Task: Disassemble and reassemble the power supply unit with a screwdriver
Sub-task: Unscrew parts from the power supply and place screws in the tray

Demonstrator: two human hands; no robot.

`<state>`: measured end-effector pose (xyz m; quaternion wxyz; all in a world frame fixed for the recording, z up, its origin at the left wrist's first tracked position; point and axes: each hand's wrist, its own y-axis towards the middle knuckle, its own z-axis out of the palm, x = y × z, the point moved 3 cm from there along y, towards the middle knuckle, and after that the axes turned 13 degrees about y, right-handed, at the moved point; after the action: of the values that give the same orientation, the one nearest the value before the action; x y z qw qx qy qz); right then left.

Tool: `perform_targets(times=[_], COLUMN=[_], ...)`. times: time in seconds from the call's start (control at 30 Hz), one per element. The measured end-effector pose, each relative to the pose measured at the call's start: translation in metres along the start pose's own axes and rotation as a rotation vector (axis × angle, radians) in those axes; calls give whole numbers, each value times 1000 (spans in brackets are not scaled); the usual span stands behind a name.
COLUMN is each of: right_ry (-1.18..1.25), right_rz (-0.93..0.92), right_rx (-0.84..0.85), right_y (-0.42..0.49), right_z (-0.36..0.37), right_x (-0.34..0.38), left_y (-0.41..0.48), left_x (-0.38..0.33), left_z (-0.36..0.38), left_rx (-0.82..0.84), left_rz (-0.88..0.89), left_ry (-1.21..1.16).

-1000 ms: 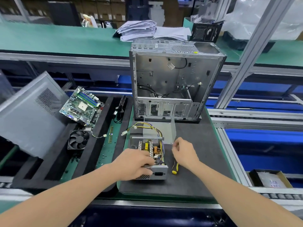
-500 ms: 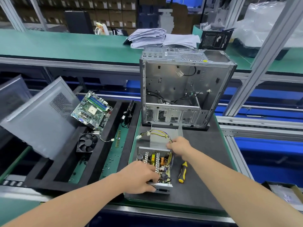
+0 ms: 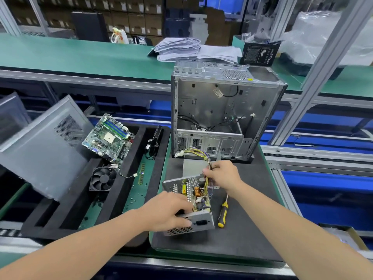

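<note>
Now | left hand grips power supply unit | right hand pinches wires

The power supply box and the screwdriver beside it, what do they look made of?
Power supply box: thin sheet metal, probably steel, dull silvery-grey; punched vent holes and folded edges suggest it. Screwdriver: handle looks like plastic or rubber, yellow with black bands; shaft is a thin bright metal rod.
</note>
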<state>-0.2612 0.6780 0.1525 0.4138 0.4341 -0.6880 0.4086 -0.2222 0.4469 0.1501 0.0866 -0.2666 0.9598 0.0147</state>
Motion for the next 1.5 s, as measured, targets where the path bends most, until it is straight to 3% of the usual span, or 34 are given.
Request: perform_targets(times=[0.07,0.1,0.27,0.4,0.53,0.67,0.73,0.83,1.03,1.27,1.5], right_ry=[145,98,-530,-807,-931,-982,-1000,-1071,-992,-871,-881], right_rz=[8,-52,-354,-370,-305,-287,-286,-255,-196,-216,-76], right_rx=[28,50,325,474,459,448,493,569,636,551,479], right_y=[0,1,1,8,20,25,24,22,7,-5,-18], right_z=[2,3,26,55,73,73,69,60,35,30,45], right_x=[11,19,70,95,95,89,86,76,47,39,38], left_y=[1,1,9,11,13,14,17,22,23,18,4], left_x=[5,7,12,12,11,5,-1,-19,-55,-45,-46], left_z=[-9,-13,-27,-29,-27,-22,-21,-16,13,12,28], left_rx=[-20,-29,-47,-45,-32,-78,-109,-147,-134,-134,-83], left_rz=[-56,-77,-134,-168,-205,-246,-241,-181,-14,81,161], left_ry=[-92,-139,-307,-512,-586,-529,-392,-164,15,142,246])
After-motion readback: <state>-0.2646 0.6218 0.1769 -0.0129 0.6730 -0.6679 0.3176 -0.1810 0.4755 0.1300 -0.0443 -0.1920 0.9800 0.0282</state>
